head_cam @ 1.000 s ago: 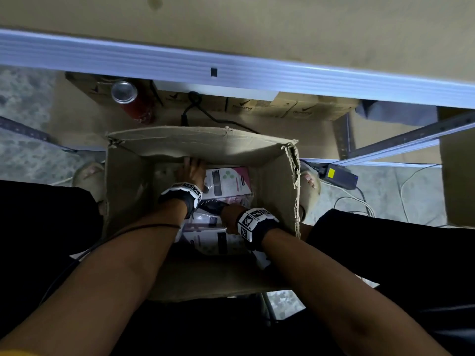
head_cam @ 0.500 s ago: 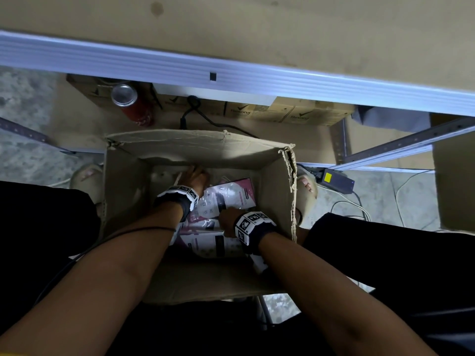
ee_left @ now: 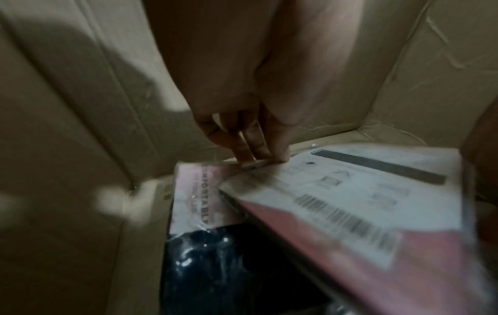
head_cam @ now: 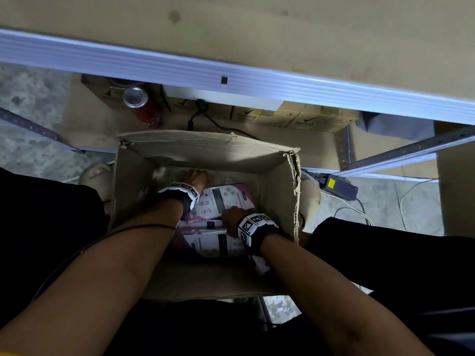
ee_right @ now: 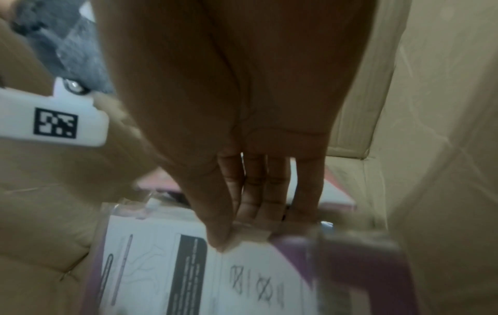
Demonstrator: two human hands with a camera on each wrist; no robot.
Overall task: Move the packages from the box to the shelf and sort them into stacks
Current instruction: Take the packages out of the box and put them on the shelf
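Observation:
An open cardboard box stands on the floor between my feet, with both my hands inside it. A pink and white plastic-wrapped package lies tilted on top of other packages. My left hand pinches its far left edge, with the fingertips curled over the package rim. My right hand pinches the near edge, thumb and fingers closed on the printed package. Below lies another package with a dark content.
The wooden shelf board with its metal front rail runs across above the box. Under it stand a red can, brown cartons and a black cable. A power adapter lies to the right of the box.
The top package has turned and tilted between my hands. Both hands stay inside the box and have shifted only slightly.

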